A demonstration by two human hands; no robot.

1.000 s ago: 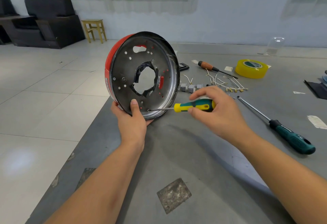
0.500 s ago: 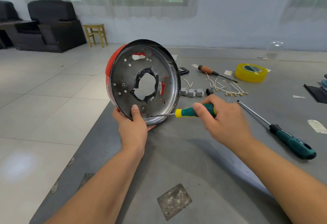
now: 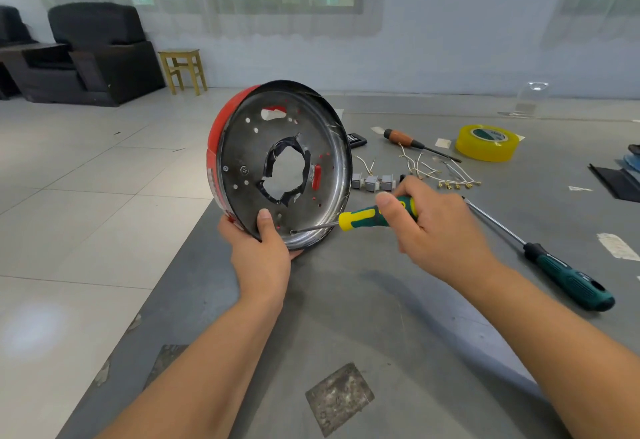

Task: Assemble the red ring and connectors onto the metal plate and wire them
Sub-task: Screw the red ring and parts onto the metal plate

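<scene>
Step in hand, by my reading: fastening the red ring (image 3: pixel 217 133) to the metal plate (image 3: pixel 298 133) with a screw near the plate's lower edge. The plate is held on edge above the near-left part of the grey desk (image 3: pixel 346 317), dished face toward the camera, ring seated on the far side with only a red crescent showing at upper left. Left hand (image 3: pixel 258 258) grasps the bottom rim, thumb pressed flat on the inner face, fingers curled behind out of sight. Right hand (image 3: pixel 436 227) is wrapped round the green-and-yellow handle of a small screwdriver (image 3: pixel 367 218), thumb on top; the thin shaft runs leftward and its tip meets the plate just right of the left thumb (screw head too small to make out). Next move likely calls for steady axial pressure while turning, with the left hand bracing so the thin plate does not twist away. Materials: plate is dull sheet steel, scratched, bright rolled lip, many small punched holes, a ragged central opening lined with dark tape; ring looks like glossy moulded plastic, red showing through a few slots. Not yet fitted, lying on the desk beyond the right hand: grey blocky connectors (image 3: pixel 373 182) and pale wires (image 3: pixel 433 170) with brass-coloured terminals. Also present: a long screwdriver (image 3: pixel 561 275) with dark-green grip, an orange-handled driver (image 3: pixel 403 137), a roll of yellow tape (image 3: pixel 487 143).
</scene>
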